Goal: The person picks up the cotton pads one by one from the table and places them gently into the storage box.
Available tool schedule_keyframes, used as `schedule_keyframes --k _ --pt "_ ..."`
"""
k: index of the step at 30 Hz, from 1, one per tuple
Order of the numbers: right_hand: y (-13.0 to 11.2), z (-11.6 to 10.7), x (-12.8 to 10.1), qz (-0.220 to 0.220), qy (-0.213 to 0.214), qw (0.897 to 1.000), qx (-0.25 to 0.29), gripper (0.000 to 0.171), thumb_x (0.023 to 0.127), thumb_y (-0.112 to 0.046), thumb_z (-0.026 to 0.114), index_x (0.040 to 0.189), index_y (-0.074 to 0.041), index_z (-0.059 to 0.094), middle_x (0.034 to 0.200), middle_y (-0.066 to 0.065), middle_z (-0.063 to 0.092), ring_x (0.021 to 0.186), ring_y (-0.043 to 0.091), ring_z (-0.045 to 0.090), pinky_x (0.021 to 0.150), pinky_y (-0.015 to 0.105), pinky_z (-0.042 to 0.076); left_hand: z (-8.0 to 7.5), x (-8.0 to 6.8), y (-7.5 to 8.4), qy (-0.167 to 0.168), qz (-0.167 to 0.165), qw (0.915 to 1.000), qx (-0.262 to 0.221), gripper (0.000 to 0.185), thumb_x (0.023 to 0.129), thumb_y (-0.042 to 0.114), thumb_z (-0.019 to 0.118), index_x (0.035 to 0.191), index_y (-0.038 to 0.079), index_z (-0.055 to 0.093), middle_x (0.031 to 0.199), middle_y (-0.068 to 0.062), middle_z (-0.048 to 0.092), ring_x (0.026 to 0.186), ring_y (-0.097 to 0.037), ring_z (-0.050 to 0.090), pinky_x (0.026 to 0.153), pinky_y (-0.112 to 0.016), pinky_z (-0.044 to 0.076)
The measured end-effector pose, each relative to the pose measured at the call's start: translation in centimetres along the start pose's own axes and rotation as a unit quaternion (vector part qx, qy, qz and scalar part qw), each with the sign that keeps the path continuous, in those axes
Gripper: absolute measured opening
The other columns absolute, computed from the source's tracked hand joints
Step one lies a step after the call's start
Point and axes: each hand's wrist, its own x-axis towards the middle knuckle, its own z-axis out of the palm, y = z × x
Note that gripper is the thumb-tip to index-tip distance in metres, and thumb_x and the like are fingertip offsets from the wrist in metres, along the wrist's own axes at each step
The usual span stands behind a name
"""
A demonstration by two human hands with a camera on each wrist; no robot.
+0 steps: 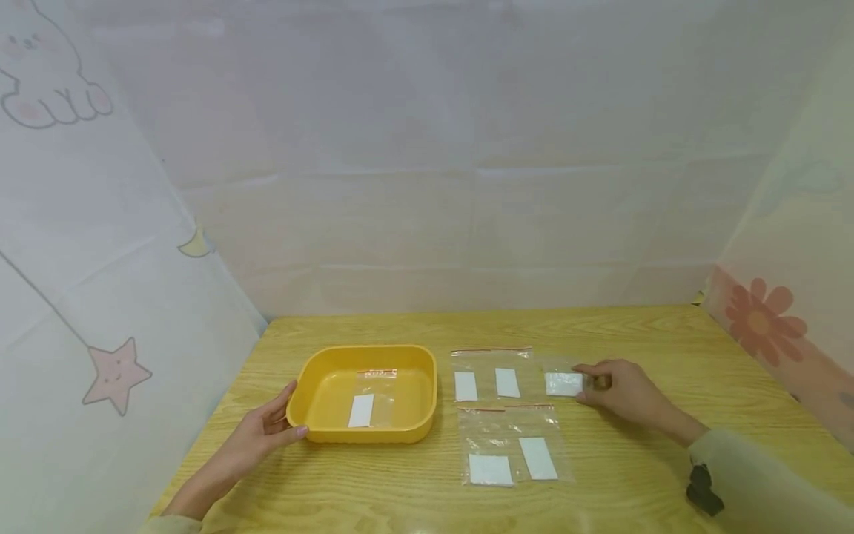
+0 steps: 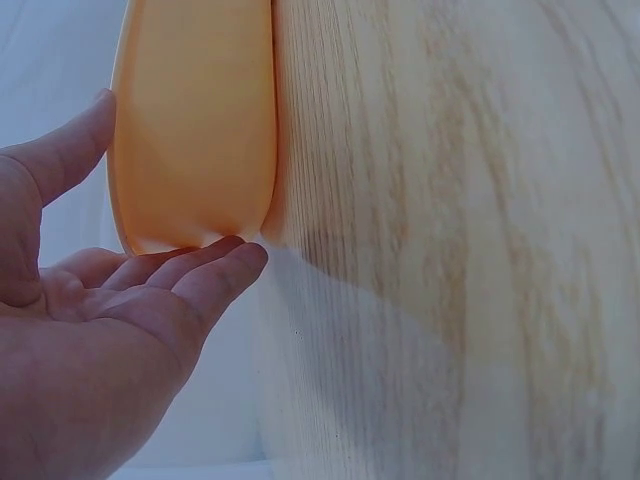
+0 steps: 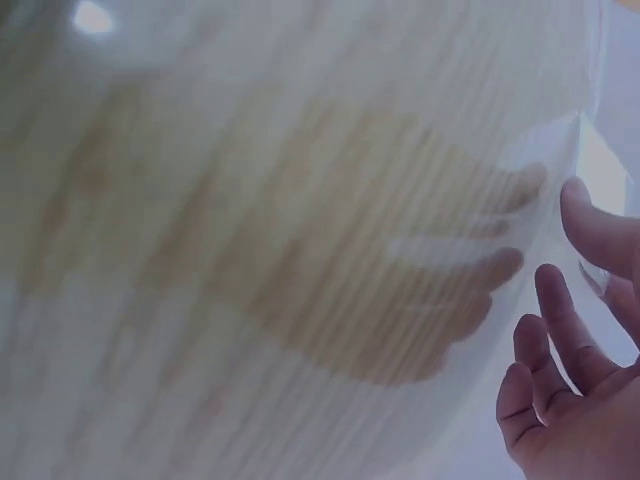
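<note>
A yellow tray (image 1: 400,363) sits left of centre on the wooden table (image 1: 634,475). In it lies a clear zip bag with one white card (image 1: 361,410). My left hand (image 1: 290,415) lies open against the tray's near-left corner, thumb on the front wall; the left wrist view shows its fingers (image 2: 215,265) touching the tray (image 2: 195,120). My right hand (image 1: 583,384) pinches the right end of a small clear bag with a white card (image 1: 563,383), which lies on the table. In the blurred right wrist view my right hand (image 3: 560,340) has its fingers loosely bent.
Two more clear zip bags lie flat between the tray and my right hand: a far one (image 1: 494,374) and a near one (image 1: 510,445), each with two white cards. Pale cloth walls enclose the table on three sides.
</note>
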Motion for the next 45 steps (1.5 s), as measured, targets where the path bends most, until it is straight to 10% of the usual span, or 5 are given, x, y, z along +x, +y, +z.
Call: schedule_keyframes --k 10,16,24,45 --pt "-0.2 0.2 0.3 0.005 0.010 0.999 0.032 0.052 0.087 -0.011 0.088 0.134 0.005 0.070 0.086 -0.007 0.071 0.075 0.006 0.060 0.065 0.025 0.052 -0.1 0.0 -0.2 -0.009 0.014 0.9998 -0.006 0.088 0.105 0.016 0.069 0.168 -0.001 0.010 0.170 -0.024 0.012 0.146 -0.050 0.037 0.103 -0.033 0.053" --pt "0.1 0.2 0.5 0.002 -0.009 0.995 0.098 0.056 0.088 -0.004 0.085 0.139 0.009 0.064 0.078 -0.003 0.062 0.066 0.005 0.047 0.056 0.023 0.042 -0.1 0.1 -0.2 -0.003 0.004 1.0000 -0.001 0.088 0.105 0.018 0.070 0.168 0.002 0.011 0.171 -0.021 0.013 0.147 -0.048 0.036 0.104 -0.032 0.052" --pt "0.0 -0.2 0.6 0.016 -0.062 0.980 0.189 0.063 0.092 -0.003 0.081 0.149 0.008 0.054 0.134 0.026 0.066 0.065 0.008 0.046 0.053 0.023 0.041 -0.1 0.0 0.0 -0.006 0.017 0.9998 -0.003 0.087 0.105 0.015 0.069 0.167 -0.001 0.011 0.170 -0.023 0.012 0.147 -0.049 0.034 0.104 -0.033 0.052" --pt "-2.4 -2.7 1.5 -0.024 -0.161 0.948 0.275 0.070 0.100 -0.004 0.071 0.160 0.006 0.038 0.159 0.033 0.039 0.069 0.014 0.042 0.071 0.032 0.050 -0.1 0.0 -0.1 -0.008 0.015 0.9998 -0.011 0.088 0.105 0.015 0.069 0.168 -0.001 0.010 0.170 -0.025 0.012 0.147 -0.050 0.033 0.103 -0.034 0.053"
